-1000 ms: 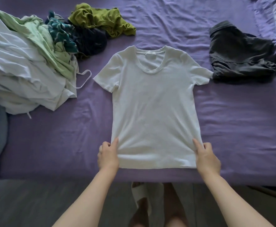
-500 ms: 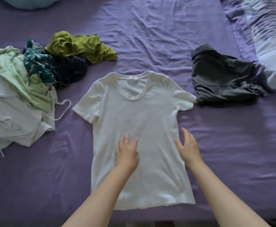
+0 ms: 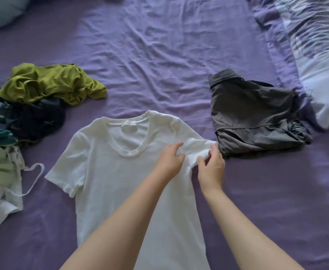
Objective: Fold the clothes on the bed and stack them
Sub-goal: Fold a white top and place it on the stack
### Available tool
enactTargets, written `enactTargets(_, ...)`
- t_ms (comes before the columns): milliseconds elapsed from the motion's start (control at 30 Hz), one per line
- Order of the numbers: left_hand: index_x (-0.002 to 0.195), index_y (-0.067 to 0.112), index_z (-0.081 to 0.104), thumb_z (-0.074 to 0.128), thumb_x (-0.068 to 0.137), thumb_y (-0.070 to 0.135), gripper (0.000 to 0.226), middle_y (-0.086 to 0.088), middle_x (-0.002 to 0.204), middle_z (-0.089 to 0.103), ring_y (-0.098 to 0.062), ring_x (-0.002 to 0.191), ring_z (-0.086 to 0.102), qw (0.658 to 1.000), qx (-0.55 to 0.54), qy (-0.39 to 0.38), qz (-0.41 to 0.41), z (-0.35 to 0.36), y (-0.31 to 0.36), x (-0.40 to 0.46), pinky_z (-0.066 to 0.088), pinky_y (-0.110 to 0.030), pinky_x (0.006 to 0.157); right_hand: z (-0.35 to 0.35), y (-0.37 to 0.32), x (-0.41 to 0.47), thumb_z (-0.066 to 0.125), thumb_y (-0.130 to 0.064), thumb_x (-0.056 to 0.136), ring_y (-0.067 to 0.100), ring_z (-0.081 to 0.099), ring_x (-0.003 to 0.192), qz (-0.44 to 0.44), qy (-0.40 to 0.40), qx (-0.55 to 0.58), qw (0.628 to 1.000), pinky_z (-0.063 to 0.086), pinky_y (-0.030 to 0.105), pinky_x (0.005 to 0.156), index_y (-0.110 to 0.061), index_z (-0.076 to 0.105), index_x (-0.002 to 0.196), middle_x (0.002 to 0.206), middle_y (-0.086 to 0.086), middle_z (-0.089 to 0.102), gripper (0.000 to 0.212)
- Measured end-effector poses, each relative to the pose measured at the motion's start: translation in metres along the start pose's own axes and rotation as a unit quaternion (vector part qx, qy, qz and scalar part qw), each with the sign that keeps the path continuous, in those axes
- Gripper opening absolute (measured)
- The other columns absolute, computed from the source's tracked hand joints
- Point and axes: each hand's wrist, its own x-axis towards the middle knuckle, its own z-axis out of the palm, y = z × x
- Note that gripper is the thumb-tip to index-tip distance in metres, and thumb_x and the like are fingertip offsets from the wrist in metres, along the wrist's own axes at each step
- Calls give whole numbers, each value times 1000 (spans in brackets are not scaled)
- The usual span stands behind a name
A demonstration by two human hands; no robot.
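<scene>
Sleeve (image 3: 197, 148) of white tee (image 3: 109, 172), flat on bed (image 3: 159, 55) w/ collar far, sat btwn both hands: right hand (image 3: 211, 166) fingers pinched its cuff, left hand (image 3: 169, 160) fingers loosely curled, resting just inboard.

Soft, even daylight (brighter at the right), faint shadows, wide-angle bending at edges.
</scene>
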Motion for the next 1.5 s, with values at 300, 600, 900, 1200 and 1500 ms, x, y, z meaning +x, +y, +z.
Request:
enactTargets(300, 116, 17, 58, 39, 94, 59, 51, -3, 110, 62, -18, 99, 57, 938, -295, -14, -179, -51, 4, 41, 46, -29, 74, 5, -2, -19, 57, -3, 74, 26, 67, 94, -467, -118, -224, 847, 54, 31, 62, -14, 66, 119, 118, 9, 66, 47)
enactTargets(600, 109, 21, 61, 71, 80, 42, 37, 2, 105, 64, -18, 99, 60, 992, 128, -5, -7, -36, 4, 71, 50, -35, 88, 24, 2, -14, 83, -5, 58, 29, 64, 82, -300, -64, -220, 926, 49, 33, 65, -11, 70, 98, 94, 6, 67, 43)
enactTargets(900, 103, 16, 58, 51, 96, 34, 20, -5, 100, 62, -27, 94, 55, 975, 208, 32, 74, -48, -8, 74, 40, -33, 68, 14, 13, -16, 78, 7, 60, 29, 56, 70, -318, -111, -220, 916, 36, 29, 49, -8, 56, 73, 82, 7, 58, 29)
enactTargets(1200, 119, 17, 53, 60, 89, 40, 39, -4, 116, 52, -25, 109, 48, 918, 351, 132, 127, -58, -39, 61, 36, -35, 80, 19, -2, -23, 49, -19, 80, 26, 60, 101, -326, -87, -226, 914, 44, 34, 77, -15, 69, 88, 103, 3, 66, 22)
enactTargets(1500, 137, 23, 43, 52, 91, 24, 47, -2, 144, 35, -23, 131, 31, 936, 298, 186, 20, -125, -123, -1, 26, -33, 104, 57, -53, -43, 82, -9, 60, 37, 56, 118, -313, -156, -317, 881, 44, 54, 95, -10, 69, 107, 120, 14, 64, 49)
